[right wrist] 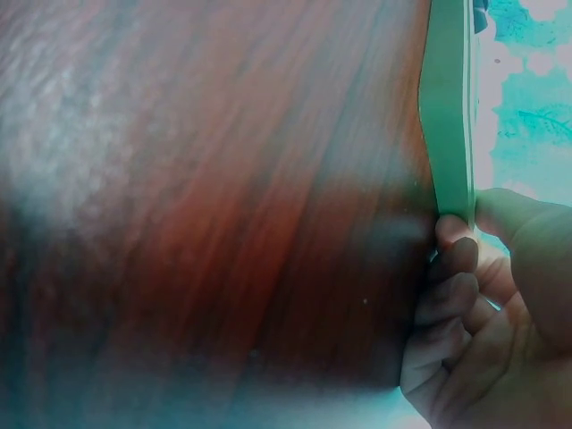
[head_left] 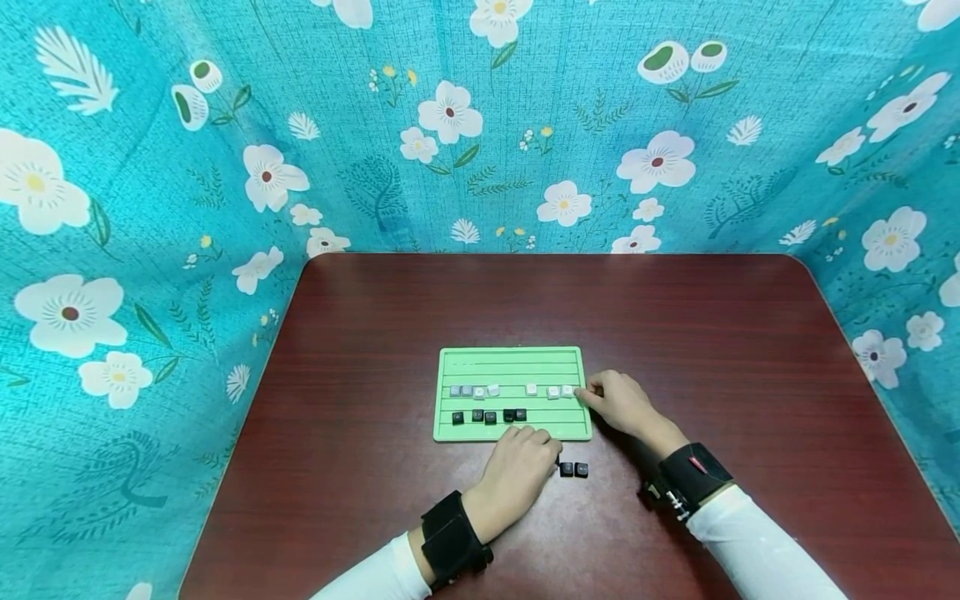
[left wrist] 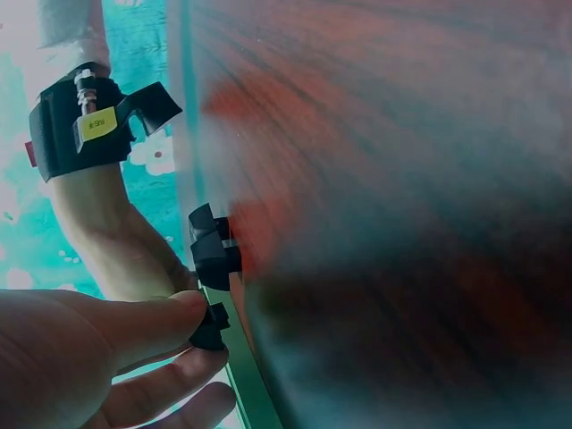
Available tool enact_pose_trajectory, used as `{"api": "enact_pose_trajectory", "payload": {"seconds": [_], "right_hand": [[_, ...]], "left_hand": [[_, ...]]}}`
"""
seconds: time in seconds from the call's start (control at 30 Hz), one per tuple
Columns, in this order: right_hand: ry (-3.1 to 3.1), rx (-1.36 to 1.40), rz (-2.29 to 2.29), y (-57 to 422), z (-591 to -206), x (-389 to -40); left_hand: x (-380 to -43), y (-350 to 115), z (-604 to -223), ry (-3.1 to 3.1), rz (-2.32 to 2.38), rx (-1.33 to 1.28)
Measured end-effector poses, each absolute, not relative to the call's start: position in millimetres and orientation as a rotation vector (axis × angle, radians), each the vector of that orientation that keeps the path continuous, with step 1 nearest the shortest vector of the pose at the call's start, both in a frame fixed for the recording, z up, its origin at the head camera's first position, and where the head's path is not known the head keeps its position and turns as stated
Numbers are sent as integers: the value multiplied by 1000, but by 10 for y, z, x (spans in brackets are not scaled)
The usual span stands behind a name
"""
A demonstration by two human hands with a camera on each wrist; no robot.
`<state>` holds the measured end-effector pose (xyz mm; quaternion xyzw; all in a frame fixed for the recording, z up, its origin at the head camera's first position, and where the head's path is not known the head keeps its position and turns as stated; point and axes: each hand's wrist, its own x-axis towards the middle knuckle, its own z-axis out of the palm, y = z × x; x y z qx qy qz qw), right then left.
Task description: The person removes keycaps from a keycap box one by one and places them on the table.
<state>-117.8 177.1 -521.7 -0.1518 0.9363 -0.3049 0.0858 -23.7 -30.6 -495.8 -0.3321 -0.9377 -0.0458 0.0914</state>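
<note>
A light green board (head_left: 510,363) with raised lines lies on the table and carries a row of white keycaps (head_left: 531,389) above a row of black keycaps (head_left: 491,417). At its front edge, my left hand (head_left: 517,467) pinches a black keycap (left wrist: 209,332) between thumb and finger, as the left wrist view shows. My right hand (head_left: 622,404) grips the board's right edge, thumb on top near the last white keycap and curled fingers at the side (right wrist: 458,259). Two loose black keycaps (head_left: 573,470) sit on the table just right of my left hand.
The dark reddish-brown table (head_left: 360,350) extends around the board on all sides. Beyond its edges hangs a blue flowered cloth (head_left: 480,125). Black straps with small devices (head_left: 690,475) are on both wrists.
</note>
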Motion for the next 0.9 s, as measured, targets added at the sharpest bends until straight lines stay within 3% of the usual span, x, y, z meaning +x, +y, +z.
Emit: {"api": "enact_pose_trajectory", "payload": {"seconds": [0.9], "right_hand": [[2773,-422,-900,1776,-5227,-1174]], "left_hand": [[-187,-285,-5034,-2802,-111,-1010]]}}
